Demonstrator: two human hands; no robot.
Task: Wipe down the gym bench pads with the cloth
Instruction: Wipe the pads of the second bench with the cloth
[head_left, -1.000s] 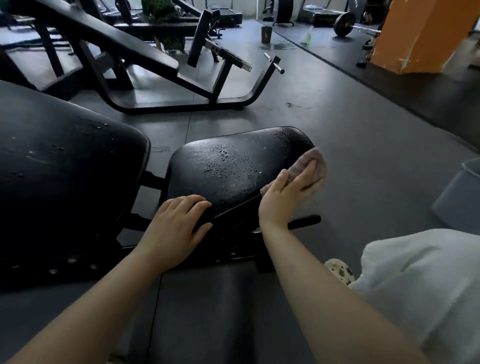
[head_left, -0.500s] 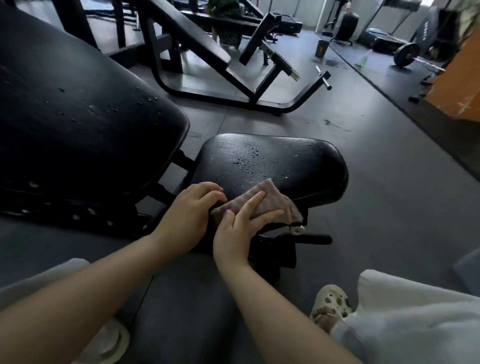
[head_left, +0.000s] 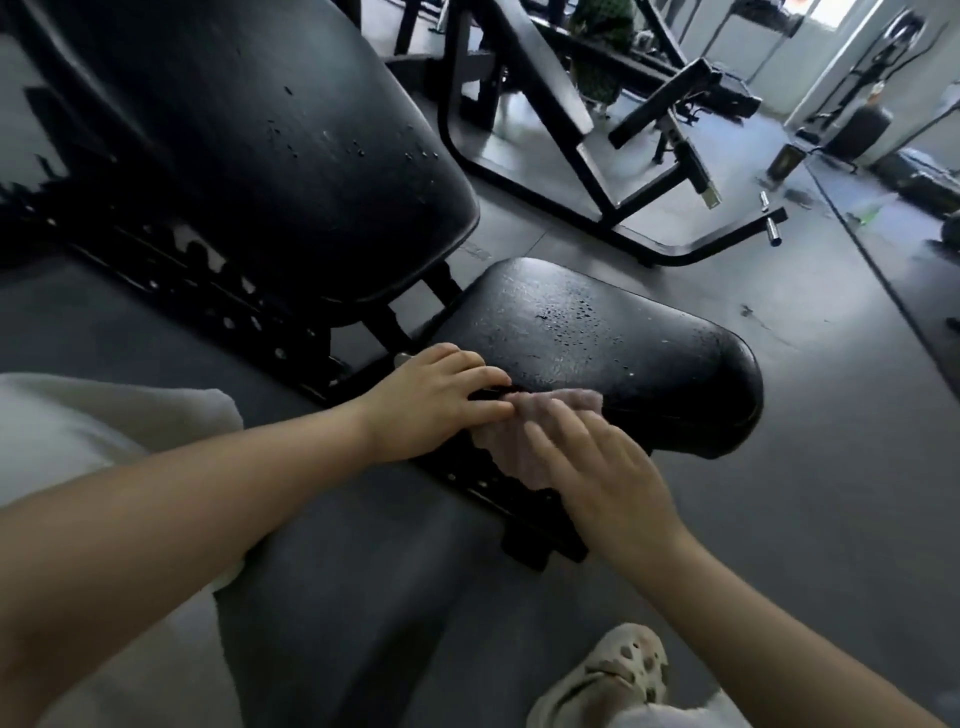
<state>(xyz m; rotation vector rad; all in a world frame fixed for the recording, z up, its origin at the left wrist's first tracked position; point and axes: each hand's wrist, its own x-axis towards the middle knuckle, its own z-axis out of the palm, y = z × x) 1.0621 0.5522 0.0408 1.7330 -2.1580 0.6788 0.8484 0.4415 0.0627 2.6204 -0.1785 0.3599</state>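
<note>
My right hand (head_left: 597, 467) presses the soft, limp cloth (head_left: 524, 436) flat-fingered on the seat pad's (head_left: 597, 338) near edge; left hand (head_left: 436, 405) rests spread beside it — droplets look slippery.

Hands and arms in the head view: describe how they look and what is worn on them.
Both forearms are bare to the frame edge, with no sleeves in view. The left hand and right hand wear no gloves, and no rings, watch or bracelets show. The fingers of the left hand are bare; the right hand is motion-blurred, so fine detail cannot be told.
</note>
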